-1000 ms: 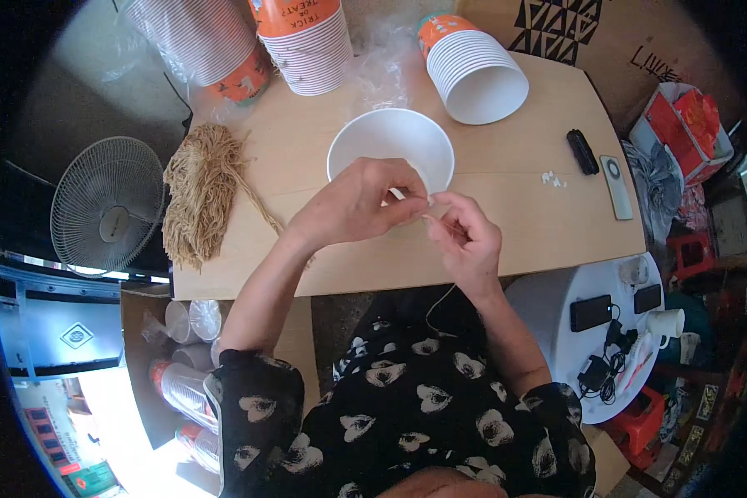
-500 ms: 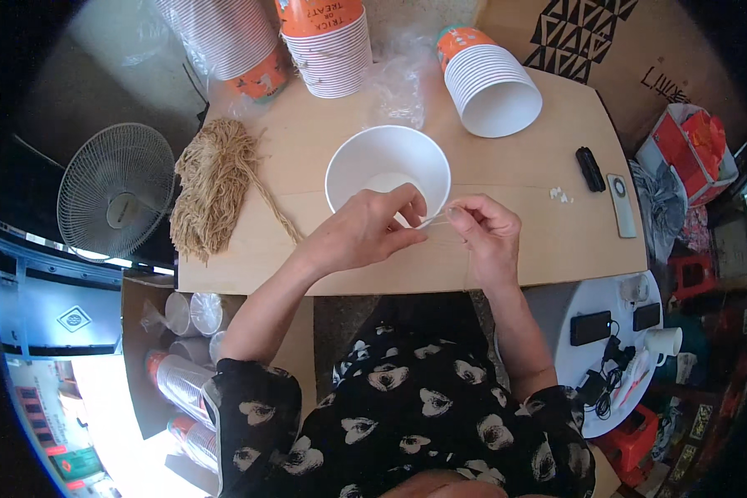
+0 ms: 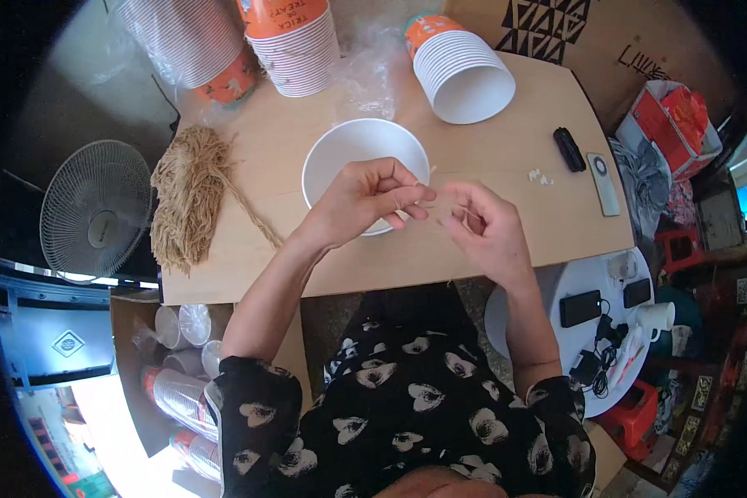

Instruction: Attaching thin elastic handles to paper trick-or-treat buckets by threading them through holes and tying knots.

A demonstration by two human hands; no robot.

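Observation:
A white paper bucket [image 3: 365, 143] stands on the table before me, its open mouth facing up. Over its near rim my left hand [image 3: 365, 199] is closed in a pinch on a thin pale string [image 3: 429, 206]. My right hand [image 3: 490, 228], just right of the bucket, has curled fingers pinching the string too, slightly smeared by motion. Only a short stretch of it shows between the hands; the rest is too fine to follow. A bundle of tan cords [image 3: 187, 199] lies left of the bucket, its loose tail beside my left forearm.
Stacked orange-and-white buckets [image 3: 295, 54] stand at the back, another stack [image 3: 465, 75] lying on its side. Small white bits [image 3: 541, 178], a black object [image 3: 568, 149] and a pale slim device [image 3: 603, 184] sit at right. A fan [image 3: 100, 207] is left; a round side table [image 3: 573, 274] lower right.
Both hands have lifted slightly, the left turned with its fingers more spread. The right hand has rotated and moved toward the table's far side. The whole view has shifted a little.

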